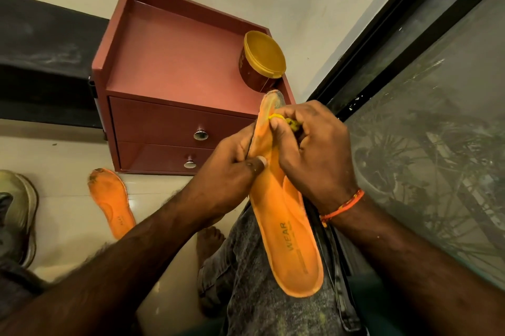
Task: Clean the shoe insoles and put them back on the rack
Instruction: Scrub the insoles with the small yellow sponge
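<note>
orange insole (287,231), smooth and curved, lies over a denim knee above glossy cream floor tiles (71,215). left hand (232,171) grips its edge; right hand (311,144) pinches a yellow cloth (287,121) against its toe.

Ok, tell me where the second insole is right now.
In the head view it lies at lower left: the second insole is on the floor in front of the red drawer cabinet, beside a shoe.

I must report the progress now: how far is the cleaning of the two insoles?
Nothing looks finished. In hand: the left hand holds one insole over the lap while the right hand rubs its toe end with a yellow cloth. Left: the second insole lies on the floor, its toe dirty. Neither is back on a rack; no rack is clearly visible.
</note>
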